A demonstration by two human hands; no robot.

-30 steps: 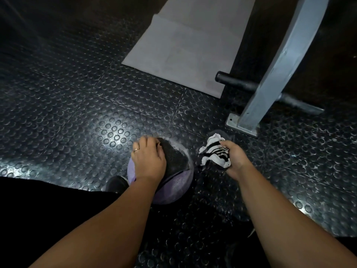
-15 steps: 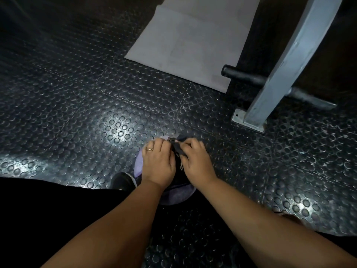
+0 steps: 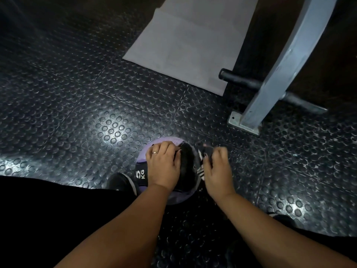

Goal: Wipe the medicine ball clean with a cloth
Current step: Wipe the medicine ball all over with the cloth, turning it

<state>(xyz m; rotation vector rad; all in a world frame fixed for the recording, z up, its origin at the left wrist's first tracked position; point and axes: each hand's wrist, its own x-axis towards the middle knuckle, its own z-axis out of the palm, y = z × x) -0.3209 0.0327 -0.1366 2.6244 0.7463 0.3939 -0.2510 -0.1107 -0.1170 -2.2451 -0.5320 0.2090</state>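
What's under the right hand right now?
The right hand grips the striped cloth at the ball's right side. Only the cloth's edges show; the rest, and whether it touches the ball, is covered.

1. The medicine ball (image 3: 168, 141) sits on the floor (image 3: 77, 113) just ahead of the person; clock directions run from it, with 12 pointing away from the person.
2. The left hand (image 3: 164, 167) lies on top of the ball, toward its 9 o'clock side.
3. The right hand (image 3: 217, 171) holds the cloth (image 3: 201, 172) at the ball's 3 o'clock edge, the cloth between hand and ball.
4. A shoe (image 3: 119, 180) is just beside the ball at 8 o'clock; a second shoe (image 3: 278, 216) is well apart at 4 o'clock.
5. A mat (image 3: 189, 45) lies on the floor at 12 to 1 o'clock.
6. A frame post (image 3: 286, 64) stands on its base plate (image 3: 236, 121) at 2 o'clock, right of the mat.
7. A bar (image 3: 237, 79) crosses behind the post, one end near the mat's edge.
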